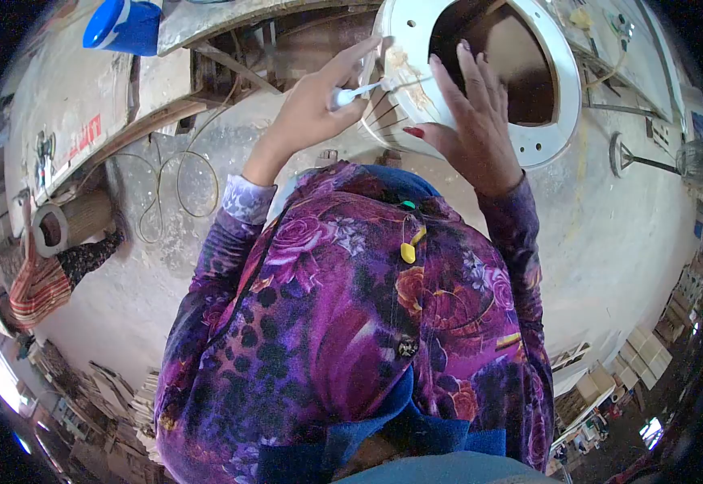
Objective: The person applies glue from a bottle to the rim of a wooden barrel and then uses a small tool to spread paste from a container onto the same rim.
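A white, toilet-bowl-like piece (pixel 563 89) with a large oval opening and small holes in its rim stands in front of me. A tan, rough patch (pixel 416 77) marks its near left part. My left hand (pixel 311 109) is closed around a small tool (pixel 345 98) with a whitish handle and a thin shaft. Its tip points at the edge of the patch; whether it touches cannot be made out. Fingers apart, my right hand (pixel 476 129) lies against the rim by the opening, with nothing visible in it.
A blue bucket (pixel 137 28) stands on the bench (pixel 230 14) at upper left. A thin hose (pixel 162 181) loops on the floor at left. Farther left is a person's arm (pixel 25 278) by a cylinder (pixel 77 222). A round-based metal stand (pixel 621 153) is at right.
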Demonstrator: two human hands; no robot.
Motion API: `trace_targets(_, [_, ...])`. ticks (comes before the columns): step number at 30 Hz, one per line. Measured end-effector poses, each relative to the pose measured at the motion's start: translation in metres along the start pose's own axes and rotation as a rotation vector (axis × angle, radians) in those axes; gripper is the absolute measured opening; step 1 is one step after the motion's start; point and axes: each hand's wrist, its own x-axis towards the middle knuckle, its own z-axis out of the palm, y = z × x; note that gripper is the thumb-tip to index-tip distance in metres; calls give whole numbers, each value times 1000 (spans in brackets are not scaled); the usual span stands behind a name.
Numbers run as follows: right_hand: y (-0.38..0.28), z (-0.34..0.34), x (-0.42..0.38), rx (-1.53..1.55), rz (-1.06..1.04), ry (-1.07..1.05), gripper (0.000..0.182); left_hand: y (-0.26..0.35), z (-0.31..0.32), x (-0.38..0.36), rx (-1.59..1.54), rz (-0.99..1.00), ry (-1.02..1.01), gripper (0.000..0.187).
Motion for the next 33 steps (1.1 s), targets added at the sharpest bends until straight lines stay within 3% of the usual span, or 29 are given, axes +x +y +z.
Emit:
trace_targets(7, [-22, 24, 25, -79, -43, 15, 94, 15, 7, -27, -206, -345, -87, 81])
trace_targets(9, [-25, 21, 35, -90, -15, 7, 88, 13, 12, -27, -191, -224, -17, 83])
trace_targets(12, [-35, 8, 51, -104, 15, -117, 84, 14, 10, -28, -173, -213, 5, 84])
trace_targets(16, [-27, 15, 62, -244, -50, -75, 84, 14, 8, -33, -161, -217, 27, 85])
trace_targets(19, [-26, 8, 61, -141, -43, -134, 86, 14, 8, -37, -169, -242, 26, 85])
trace_targets(28, [-11, -5, -1, -56, -65, -86, 94, 21, 14, -33, -110, -186, 6, 85])
trace_targets(31, [-8, -1, -6, -69, -11, -96, 98, 20, 18, -24, -72, -118, -32, 84])
trace_targets(33, [-14, 2, -4, -74, -34, -67, 98, 14, 20, -16, 86, 100, 8, 85])
